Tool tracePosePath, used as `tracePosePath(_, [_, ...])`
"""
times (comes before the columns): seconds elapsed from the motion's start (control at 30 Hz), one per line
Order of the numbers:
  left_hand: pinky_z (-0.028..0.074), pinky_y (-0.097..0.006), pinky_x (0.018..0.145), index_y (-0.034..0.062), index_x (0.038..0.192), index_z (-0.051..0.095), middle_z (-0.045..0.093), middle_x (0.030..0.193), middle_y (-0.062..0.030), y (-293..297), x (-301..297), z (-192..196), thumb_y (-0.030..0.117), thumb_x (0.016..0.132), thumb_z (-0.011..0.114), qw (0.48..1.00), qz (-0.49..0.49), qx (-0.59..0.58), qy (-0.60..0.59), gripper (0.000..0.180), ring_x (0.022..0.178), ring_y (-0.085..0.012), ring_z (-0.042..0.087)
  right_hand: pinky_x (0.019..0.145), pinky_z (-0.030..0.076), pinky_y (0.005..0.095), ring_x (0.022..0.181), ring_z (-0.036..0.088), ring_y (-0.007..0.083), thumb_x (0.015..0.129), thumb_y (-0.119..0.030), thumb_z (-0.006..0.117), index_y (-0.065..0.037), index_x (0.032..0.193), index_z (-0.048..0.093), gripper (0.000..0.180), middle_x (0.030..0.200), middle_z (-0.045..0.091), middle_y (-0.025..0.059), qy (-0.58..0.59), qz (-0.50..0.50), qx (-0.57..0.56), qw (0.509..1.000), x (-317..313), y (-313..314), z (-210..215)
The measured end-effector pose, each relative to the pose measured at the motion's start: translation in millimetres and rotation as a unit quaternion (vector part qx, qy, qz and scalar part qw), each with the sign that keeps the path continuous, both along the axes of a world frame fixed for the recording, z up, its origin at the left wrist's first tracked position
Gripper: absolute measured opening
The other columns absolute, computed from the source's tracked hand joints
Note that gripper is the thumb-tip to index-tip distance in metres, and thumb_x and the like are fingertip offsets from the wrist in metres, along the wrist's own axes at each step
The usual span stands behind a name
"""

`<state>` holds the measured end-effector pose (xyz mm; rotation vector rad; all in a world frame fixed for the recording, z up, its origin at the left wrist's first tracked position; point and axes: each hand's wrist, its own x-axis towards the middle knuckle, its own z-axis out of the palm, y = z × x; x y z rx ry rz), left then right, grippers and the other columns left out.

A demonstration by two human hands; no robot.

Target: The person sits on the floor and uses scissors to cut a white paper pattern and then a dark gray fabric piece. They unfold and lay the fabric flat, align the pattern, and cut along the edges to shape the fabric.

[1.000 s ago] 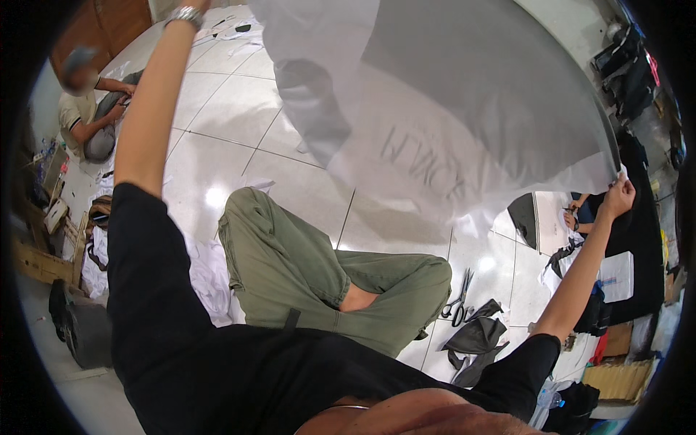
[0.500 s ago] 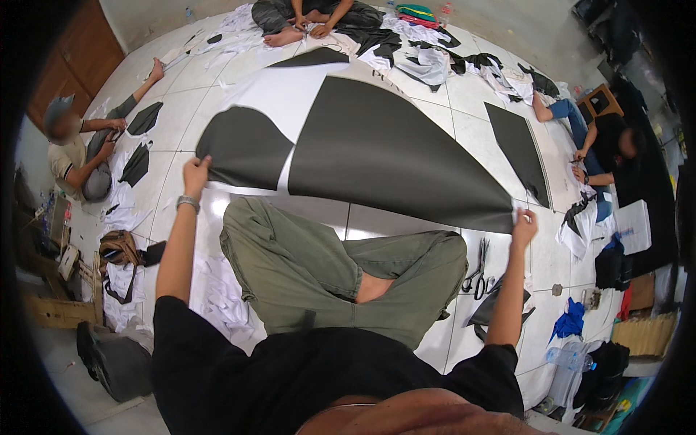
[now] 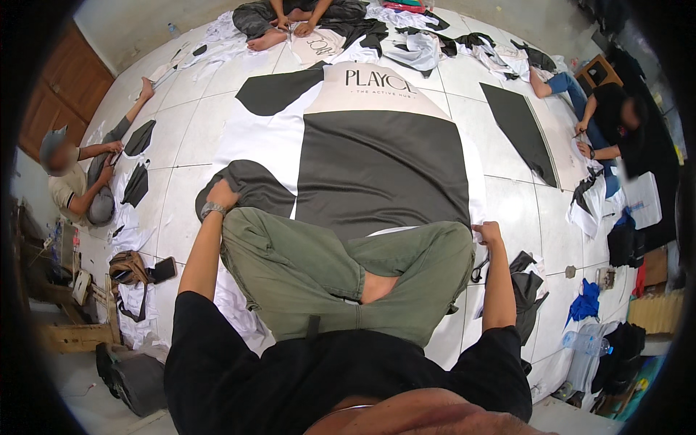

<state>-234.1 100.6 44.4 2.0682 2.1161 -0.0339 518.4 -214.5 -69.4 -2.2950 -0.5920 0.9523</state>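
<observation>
Both hands, left hand (image 3: 221, 194) and right hand (image 3: 490, 233), grasp the fabric sheet (image 3: 377, 159) spread ahead

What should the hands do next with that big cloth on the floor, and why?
Probably smooth it flat. The left hand and right hand each grip a near corner of the big cloth, which lies spread on the floor, but it bunches near the left hand, so a gentle outward tug there should help.

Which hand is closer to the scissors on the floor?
Right. The right hand grips the fabric sheet edge just above the scissors. The left hand is across both knees, on the sheet's far corner.
</observation>
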Motion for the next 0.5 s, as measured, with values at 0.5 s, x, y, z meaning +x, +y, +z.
tracePosePath(0.5, [0.054,-0.047,0.093,0.0035,0.130,0.054,0.057,0.132,-0.0216,-157.2,291.9,-47.2,0.045,0.078,0.078,0.917,-0.371,-0.129,-0.075,0.071,0.112,-0.0393,0.064,0.063,0.047,0.0248,0.073,0.063,0.0095,0.088,-0.021,0.079,0.003,0.107,0.063,0.035,0.087,0.069,0.0057,-0.091,0.040,0.400,0.911,-89.5,95.0,206.4])
